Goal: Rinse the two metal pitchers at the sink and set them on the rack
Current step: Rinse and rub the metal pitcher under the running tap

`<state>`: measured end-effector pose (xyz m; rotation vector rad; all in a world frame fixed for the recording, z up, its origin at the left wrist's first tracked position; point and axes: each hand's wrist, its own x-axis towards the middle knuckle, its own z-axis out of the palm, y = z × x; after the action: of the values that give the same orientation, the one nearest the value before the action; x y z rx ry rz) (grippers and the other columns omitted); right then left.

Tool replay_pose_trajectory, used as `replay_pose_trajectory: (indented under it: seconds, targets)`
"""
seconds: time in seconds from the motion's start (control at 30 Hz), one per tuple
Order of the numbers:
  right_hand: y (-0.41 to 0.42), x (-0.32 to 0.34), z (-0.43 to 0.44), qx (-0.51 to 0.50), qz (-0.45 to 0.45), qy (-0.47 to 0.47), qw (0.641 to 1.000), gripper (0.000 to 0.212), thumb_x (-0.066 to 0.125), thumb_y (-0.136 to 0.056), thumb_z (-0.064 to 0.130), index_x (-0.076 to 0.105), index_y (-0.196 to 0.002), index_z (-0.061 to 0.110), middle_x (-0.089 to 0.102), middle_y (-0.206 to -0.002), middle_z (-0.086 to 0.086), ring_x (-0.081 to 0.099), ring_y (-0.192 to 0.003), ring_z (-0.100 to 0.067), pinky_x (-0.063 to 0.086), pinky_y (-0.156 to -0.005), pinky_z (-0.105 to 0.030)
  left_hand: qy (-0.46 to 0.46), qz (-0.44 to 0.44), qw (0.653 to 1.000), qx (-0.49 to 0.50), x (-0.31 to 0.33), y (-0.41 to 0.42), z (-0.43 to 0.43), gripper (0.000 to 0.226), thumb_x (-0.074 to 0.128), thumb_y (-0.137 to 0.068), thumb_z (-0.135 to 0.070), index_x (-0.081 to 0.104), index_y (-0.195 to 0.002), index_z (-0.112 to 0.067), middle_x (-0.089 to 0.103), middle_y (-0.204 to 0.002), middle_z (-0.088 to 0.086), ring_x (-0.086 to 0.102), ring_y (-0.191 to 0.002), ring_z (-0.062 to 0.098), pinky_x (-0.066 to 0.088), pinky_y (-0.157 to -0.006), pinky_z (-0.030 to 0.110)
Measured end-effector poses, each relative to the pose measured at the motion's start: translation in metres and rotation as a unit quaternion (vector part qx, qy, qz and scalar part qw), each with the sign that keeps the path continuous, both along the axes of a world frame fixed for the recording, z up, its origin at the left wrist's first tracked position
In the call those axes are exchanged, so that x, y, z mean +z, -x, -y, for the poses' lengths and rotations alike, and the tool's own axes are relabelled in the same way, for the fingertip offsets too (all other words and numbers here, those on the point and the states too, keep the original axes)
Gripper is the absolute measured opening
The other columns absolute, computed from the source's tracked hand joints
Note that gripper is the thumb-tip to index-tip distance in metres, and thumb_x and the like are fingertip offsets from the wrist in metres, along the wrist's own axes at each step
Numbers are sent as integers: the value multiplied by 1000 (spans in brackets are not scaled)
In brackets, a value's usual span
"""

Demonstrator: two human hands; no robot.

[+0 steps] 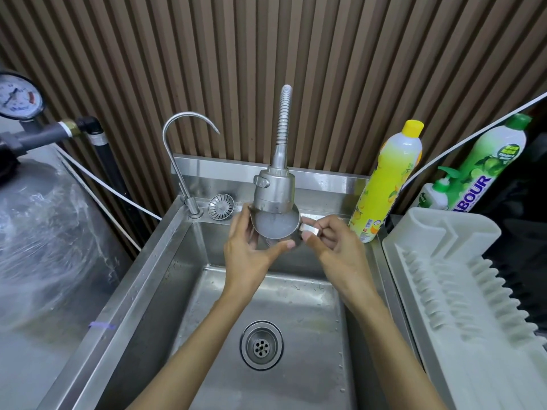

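Head view — small round steel pitcher point(276, 229) held directly under the grey spray faucet head point(273, 189), above the stainless sink basin point(154, 276), its mouth full of frothing water. Left hand point(247, 247) cups its body; right hand point(333, 244) pinches its handle. White plastic dish rack point(461, 291) right of the faucet — yellow detergent bottle point(387, 184) between them.

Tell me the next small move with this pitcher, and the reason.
Probably tip the pitcher to pour out: it sits under the spray head, looks full of water, with the left hand round its body and the right hand on the handle.
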<state>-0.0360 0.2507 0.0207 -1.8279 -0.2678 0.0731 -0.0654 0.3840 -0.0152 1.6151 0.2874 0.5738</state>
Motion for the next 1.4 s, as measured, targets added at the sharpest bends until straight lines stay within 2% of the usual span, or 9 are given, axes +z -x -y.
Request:
replay_pose_trajectory:
  seconds: [0.17,0.43,0.67,0.87,1.0,1.1,1.17,1.27,1.4]
  targets:
    - [-5,-25,-8,73,-127,-178,973,21,60,-89,11,52,-72,19,73,-100,7,61,-111,-17,44,-99,-34,-163,23,984,65,11,6,-6,94,91,-51,-20,47,-134,-14,44,-120,-5,49,-107,3,32,-90,0]
    - [6,-11,-14,15,-128,-143,981,16,64,-86,15,57,-72,14,73,-69,0,70,-61,-13,60,-58,-29,-178,-46,975,126,13,19,-4,106,70,-44,-77,57,-123,-8,37,-93,-4,48,-96,15,35,-85,10]
    - [7,11,-1,-67,74,154,983,25,67,-81,36,53,-66,22,72,-78,-1,68,-78,-21,54,-76,-38,-86,-93,992,20,3,18,1,67,78,-52,-63,66,-105,-24,63,-98,-5,60,-90,-1,45,-77,9]
    - [2,3,0,-15,4,-13,1000,17,63,-86,13,51,-74,15,72,-98,5,68,-84,-2,49,-73,-16,8,4,1000,-13,3,0,-1,84,87,-57,-6,49,-131,-11,50,-128,0,55,-117,7,47,-96,19]
    - [-5,-11,-7,46,-74,-114,990,13,59,-89,12,49,-81,10,68,-112,12,63,-96,8,44,-86,-19,-108,35,993,28,13,-2,-8,86,85,-49,-30,45,-125,-34,44,-117,-20,46,-113,-9,39,-99,16]
    - [-7,-18,-14,43,-93,-154,983,12,60,-89,15,53,-82,9,73,-94,0,67,-96,-9,48,-89,-28,-161,31,984,65,17,4,-11,89,91,-48,-34,53,-127,-18,47,-114,-6,48,-103,-9,34,-88,0]
    - [-6,-16,-15,33,-107,-169,979,12,61,-89,16,56,-83,7,73,-73,3,69,-76,-9,54,-74,-25,-169,15,980,108,17,9,-7,96,87,-45,-49,55,-127,-9,46,-109,-3,51,-105,7,38,-92,7]
    - [-2,-14,-13,22,-115,-139,983,14,62,-88,21,57,-81,10,73,-71,2,70,-67,-14,59,-62,-29,-158,-14,977,143,15,15,1,105,72,-43,-72,57,-125,-9,42,-100,-2,52,-101,16,42,-93,21]
    - [1,-7,-5,-38,-63,-36,997,19,66,-84,27,56,-72,17,73,-80,-7,71,-73,-26,59,-71,-46,-137,-84,982,102,10,19,4,90,67,-44,-73,63,-113,-15,48,-92,3,53,-90,14,41,-80,14]
